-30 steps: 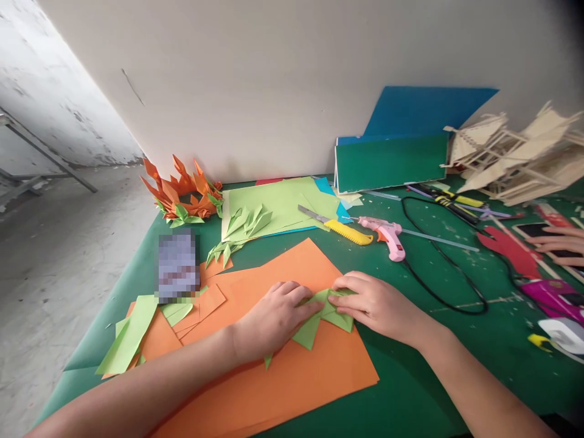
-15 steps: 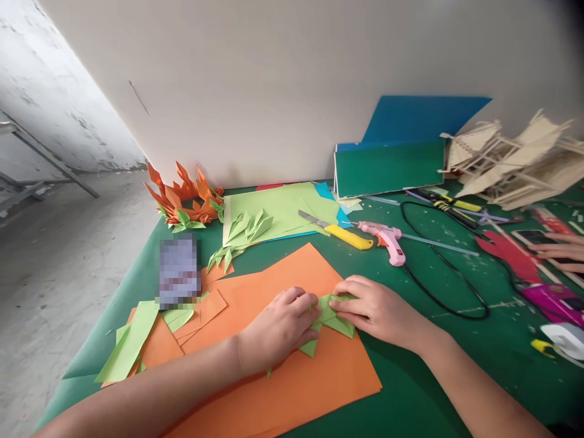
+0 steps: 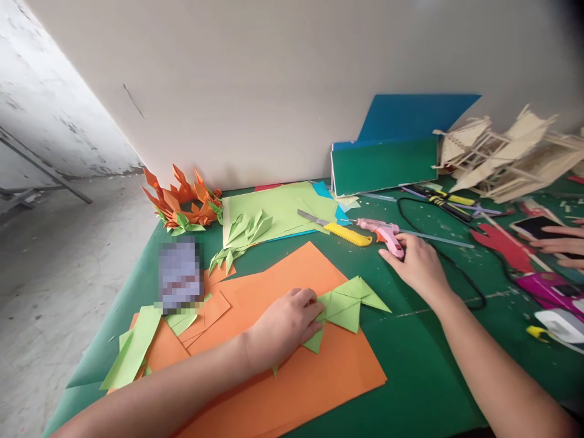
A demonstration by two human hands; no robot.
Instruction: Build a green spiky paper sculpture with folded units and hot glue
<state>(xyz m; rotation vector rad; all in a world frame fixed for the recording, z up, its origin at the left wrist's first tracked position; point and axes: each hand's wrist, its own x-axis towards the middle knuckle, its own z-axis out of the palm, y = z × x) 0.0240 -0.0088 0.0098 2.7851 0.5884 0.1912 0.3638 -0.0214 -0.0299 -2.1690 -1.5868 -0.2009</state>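
My left hand [image 3: 292, 322] presses on a folded light green paper piece [image 3: 344, 304], fingers curled over its left end. This piece has pointed flaps and lies on large orange paper sheets [image 3: 301, 267]; the part beneath my hand is hidden. To the right, my right hand [image 3: 417, 264] is at the handle of a pink hot glue gun [image 3: 381, 228], thumb on one side and fingers on the other. The gun rests on the green table. Just left of its nozzle lies a yellow utility knife [image 3: 349, 234] with the blade out.
An orange and green folded-paper ring [image 3: 182, 204] stands at the back left. Folded green pieces [image 3: 249, 230] lie on light green sheets [image 3: 287, 198]. A pixelated object [image 3: 180, 274] sits left. A wooden model [image 3: 506, 152], black cable [image 3: 460, 274] and another person's hand [image 3: 563, 243] are right.
My right hand has left the green folded paper and moved up and right to the glue gun's handle. My left hand stays on the paper. The view has shifted slightly.
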